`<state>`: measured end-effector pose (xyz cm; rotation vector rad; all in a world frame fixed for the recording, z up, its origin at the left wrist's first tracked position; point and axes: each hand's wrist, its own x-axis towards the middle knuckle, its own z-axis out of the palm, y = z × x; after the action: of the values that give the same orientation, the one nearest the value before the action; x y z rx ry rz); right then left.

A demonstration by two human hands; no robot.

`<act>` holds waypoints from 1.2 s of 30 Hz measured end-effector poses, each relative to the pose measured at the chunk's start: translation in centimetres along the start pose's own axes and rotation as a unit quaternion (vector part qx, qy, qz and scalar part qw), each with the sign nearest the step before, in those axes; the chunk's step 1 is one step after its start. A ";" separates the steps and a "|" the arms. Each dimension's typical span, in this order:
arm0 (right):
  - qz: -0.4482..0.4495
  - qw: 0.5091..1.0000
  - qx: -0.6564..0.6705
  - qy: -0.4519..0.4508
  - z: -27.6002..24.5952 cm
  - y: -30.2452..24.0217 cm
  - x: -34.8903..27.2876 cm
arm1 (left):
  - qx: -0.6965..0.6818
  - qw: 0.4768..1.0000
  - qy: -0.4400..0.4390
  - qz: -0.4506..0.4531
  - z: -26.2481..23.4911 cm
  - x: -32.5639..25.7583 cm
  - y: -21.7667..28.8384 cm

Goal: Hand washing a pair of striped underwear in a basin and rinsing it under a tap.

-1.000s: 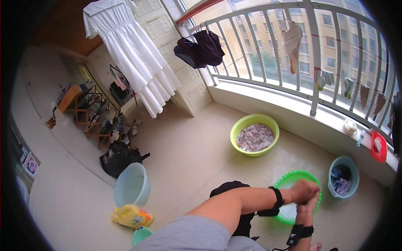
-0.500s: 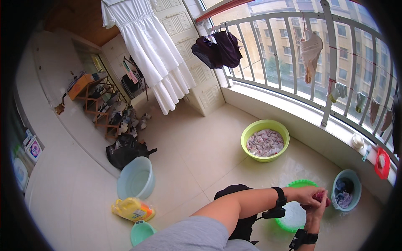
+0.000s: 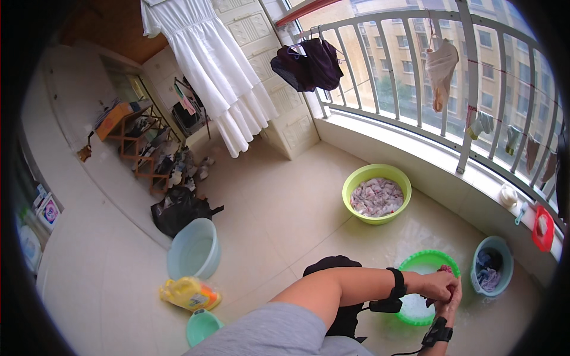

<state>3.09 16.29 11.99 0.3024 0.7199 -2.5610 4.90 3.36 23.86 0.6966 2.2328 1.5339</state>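
Note:
My left hand (image 3: 436, 286) and my right hand (image 3: 449, 306) are pressed together over the right part of a bright green basin (image 3: 428, 254) at the lower right. Both are closed on a small dark red cloth (image 3: 445, 269); its patterned pink-red end pokes out above the fingers, and the rest is mostly hidden. Whitish, sudsy water (image 3: 414, 305) shows in the basin below my wrists. A black strap with a small box goes round each forearm.
Right of it stands a light blue bucket (image 3: 500, 289) with dark and lilac clothes. A yellow-green basin (image 3: 376, 221) of pale wet laundry stands farther off. At left are a pale blue basin (image 3: 193, 249), a yellow detergent bottle (image 3: 189, 294) and a small mint basin (image 3: 203, 325).
Both hands have shifted slightly left. The left hand's grip has turned further over the cloth, whose end now points upward above the fingers. The view has tilted slightly.

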 end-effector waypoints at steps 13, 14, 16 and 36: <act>-0.098 0.980 -0.080 -0.151 -1.6 -0.9 0.6 | 0.275 0.935 0.201 0.098 3.9 0.1 0.4; -0.099 0.980 -0.078 -0.156 -0.7 0.1 1.1 | 0.315 0.924 0.201 0.085 2.8 1.0 -1.5; -0.162 0.971 0.058 0.164 6.6 2.3 -1.0 | 0.443 0.892 0.016 -0.085 -1.3 1.3 1.6; -0.186 0.979 0.002 0.089 6.1 4.1 -0.8 | 0.478 0.852 0.210 0.033 -2.0 1.9 -4.3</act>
<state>5.27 10.24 15.59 0.4381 0.9102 -2.9146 1.42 1.63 20.50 0.7098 3.3406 0.4965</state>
